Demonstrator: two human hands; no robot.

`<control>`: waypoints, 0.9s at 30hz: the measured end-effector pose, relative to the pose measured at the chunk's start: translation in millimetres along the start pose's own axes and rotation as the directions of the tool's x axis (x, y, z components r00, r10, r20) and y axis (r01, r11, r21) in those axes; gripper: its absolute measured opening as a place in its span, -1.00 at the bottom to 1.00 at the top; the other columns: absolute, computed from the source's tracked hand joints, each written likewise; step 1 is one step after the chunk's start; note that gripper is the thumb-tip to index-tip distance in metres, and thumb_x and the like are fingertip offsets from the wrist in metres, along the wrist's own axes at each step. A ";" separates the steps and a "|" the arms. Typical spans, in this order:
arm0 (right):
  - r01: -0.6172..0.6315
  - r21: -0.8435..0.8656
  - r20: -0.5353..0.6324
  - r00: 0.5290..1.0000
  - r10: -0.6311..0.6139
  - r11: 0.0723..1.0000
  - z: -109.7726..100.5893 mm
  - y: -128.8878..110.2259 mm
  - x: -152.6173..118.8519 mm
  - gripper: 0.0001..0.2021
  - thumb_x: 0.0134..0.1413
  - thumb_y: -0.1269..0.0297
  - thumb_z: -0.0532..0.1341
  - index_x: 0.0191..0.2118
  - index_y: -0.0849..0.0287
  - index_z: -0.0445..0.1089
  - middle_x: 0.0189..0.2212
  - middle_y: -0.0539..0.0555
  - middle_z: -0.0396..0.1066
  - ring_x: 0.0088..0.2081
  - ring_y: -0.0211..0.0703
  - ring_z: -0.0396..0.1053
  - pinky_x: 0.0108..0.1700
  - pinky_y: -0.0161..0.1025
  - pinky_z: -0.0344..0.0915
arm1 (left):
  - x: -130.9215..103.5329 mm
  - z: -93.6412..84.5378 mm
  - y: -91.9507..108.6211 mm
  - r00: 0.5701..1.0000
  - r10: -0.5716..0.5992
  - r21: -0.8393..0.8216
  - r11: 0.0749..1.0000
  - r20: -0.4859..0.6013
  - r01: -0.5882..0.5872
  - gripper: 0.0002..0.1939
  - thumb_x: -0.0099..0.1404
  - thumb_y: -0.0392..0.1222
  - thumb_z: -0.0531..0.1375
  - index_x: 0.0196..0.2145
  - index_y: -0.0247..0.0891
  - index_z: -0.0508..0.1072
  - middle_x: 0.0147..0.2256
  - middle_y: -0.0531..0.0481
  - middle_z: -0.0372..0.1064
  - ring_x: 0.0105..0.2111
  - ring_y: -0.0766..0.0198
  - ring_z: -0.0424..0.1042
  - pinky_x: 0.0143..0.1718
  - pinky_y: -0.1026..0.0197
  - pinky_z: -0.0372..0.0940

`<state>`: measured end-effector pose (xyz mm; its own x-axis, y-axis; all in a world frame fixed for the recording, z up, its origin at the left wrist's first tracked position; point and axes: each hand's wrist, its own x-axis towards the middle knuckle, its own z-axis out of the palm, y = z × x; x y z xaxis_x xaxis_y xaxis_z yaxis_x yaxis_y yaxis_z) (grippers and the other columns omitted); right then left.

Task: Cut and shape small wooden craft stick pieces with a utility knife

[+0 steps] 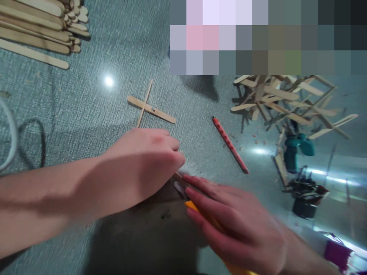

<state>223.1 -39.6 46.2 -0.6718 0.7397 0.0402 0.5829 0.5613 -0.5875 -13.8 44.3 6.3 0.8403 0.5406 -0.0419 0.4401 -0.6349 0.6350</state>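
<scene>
My left hand [151,156] is closed in a fist, knuckles up, around a wooden craft stick [177,175]. Only a short bit of that stick shows between my two hands. My right hand [237,217] grips a yellow utility knife [191,206], its grey tip beside the stick and close to my left fist. Fingers cover most of the knife's handle. Just beyond my left hand lies another craft stick [163,115] with a small dark notch near its middle. A thin wooden stick [145,100] lies across it.
A red pencil [231,145] lies right of centre. Stacked craft sticks [34,28] fill the back left; a jumbled heap [275,95] sits at the right. Near it are a teal glue gun [292,152] and a dark pot [305,206]. A white ring [13,133] edges the left.
</scene>
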 end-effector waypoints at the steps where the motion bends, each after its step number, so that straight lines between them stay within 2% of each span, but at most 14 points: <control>1: -0.006 0.027 0.001 1.000 0.006 1.000 2.0 -2.0 -0.8 -0.72 0.31 0.46 0.23 0.08 0.15 0.51 -0.02 0.21 0.66 0.08 0.04 0.61 0.02 -0.18 0.64 | -0.6 0.0 -0.9 1.000 -0.003 -0.011 1.000 -0.005 0.002 -0.82 0.20 -0.43 0.20 -0.48 -0.20 0.44 -0.40 0.10 0.41 -0.40 0.27 0.38 -0.43 0.16 0.10; 6: -0.113 0.093 -0.030 0.993 0.116 0.989 10.1 -11.9 -2.8 -0.61 0.29 0.47 0.23 0.20 0.32 0.42 -0.02 0.34 0.65 0.02 0.08 0.65 -0.07 -0.26 0.66 | -1.3 3.1 -3.9 0.997 0.026 -0.035 0.999 -0.068 -0.029 -0.83 0.20 -0.42 0.20 -0.48 -0.20 0.46 -0.41 0.11 0.42 -0.40 0.28 0.38 -0.44 0.16 0.08; 9: -0.140 0.102 -0.033 0.989 0.144 0.985 11.4 -13.7 -1.6 -0.61 0.30 0.44 0.24 0.22 0.28 0.42 0.05 0.34 0.61 -0.06 0.04 0.68 -0.13 -0.34 0.65 | -1.0 4.3 -4.5 0.997 0.033 -0.032 0.999 -0.074 -0.036 -0.83 0.19 -0.40 0.19 -0.51 -0.20 0.42 -0.43 0.11 0.40 -0.41 0.26 0.36 -0.45 0.15 0.05; 13: -0.152 0.137 -0.032 0.987 0.158 0.979 13.5 -12.8 -0.2 -0.54 0.26 0.42 0.28 0.26 0.22 0.42 0.04 0.29 0.62 -0.07 0.06 0.68 -0.12 -0.32 0.66 | -1.2 3.8 -5.3 0.997 0.033 -0.049 0.998 -0.066 -0.037 -0.83 0.22 -0.37 0.18 -0.50 -0.19 0.41 -0.42 0.10 0.40 -0.40 0.25 0.36 -0.43 0.15 0.06; 18: -0.132 0.113 -0.064 0.988 0.140 0.985 16.4 -11.9 -1.5 -0.63 0.29 0.33 0.29 0.17 0.24 0.44 0.01 0.33 0.63 -0.06 0.05 0.68 -0.13 -0.32 0.66 | -2.7 0.9 -5.2 0.998 0.036 -0.072 0.997 -0.058 -0.040 -0.82 0.27 -0.36 0.17 -0.47 -0.20 0.43 -0.41 0.09 0.40 -0.38 0.25 0.34 -0.41 0.16 0.06; 22: -0.075 0.042 -0.109 0.991 0.079 0.996 15.8 -11.9 -1.6 -0.76 0.28 0.43 0.28 0.04 0.33 0.50 -0.11 0.30 0.68 -0.05 0.01 0.68 -0.03 -0.28 0.66 | -3.5 -0.9 -2.0 0.997 0.034 -0.073 0.997 -0.064 -0.038 -0.80 0.33 -0.38 0.17 -0.44 -0.20 0.44 -0.38 0.08 0.40 -0.37 0.26 0.33 -0.41 0.16 0.06; 26: 0.045 -0.133 -0.181 0.981 -0.069 0.990 20.9 -17.6 -11.4 -0.79 0.14 0.55 0.37 -0.15 0.14 0.57 -0.19 0.10 0.70 -0.03 0.01 0.67 0.09 -0.10 0.65 | -5.0 -1.0 2.9 0.984 0.106 0.030 0.994 -0.139 -0.103 -0.75 0.44 -0.33 0.13 -0.42 -0.21 0.44 -0.38 0.08 0.42 -0.40 0.25 0.31 -0.43 0.13 0.08; 27: 0.000 -0.180 -0.205 0.978 -0.037 0.984 23.2 -19.7 -16.6 -0.77 0.10 0.56 0.39 -0.16 0.12 0.59 -0.16 0.08 0.69 0.00 0.03 0.66 0.11 -0.06 0.65 | -6.3 -1.1 5.0 0.977 0.127 0.060 0.991 -0.169 -0.119 -0.72 0.48 -0.31 0.09 -0.40 -0.21 0.46 -0.38 0.07 0.44 -0.41 0.25 0.31 -0.43 0.12 0.10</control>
<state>212.1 -71.5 38.4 -0.5852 0.7787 0.2264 0.6561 0.6187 -0.4322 -17.2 38.3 10.6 0.8236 0.5409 0.1706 0.3553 -0.7265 0.5883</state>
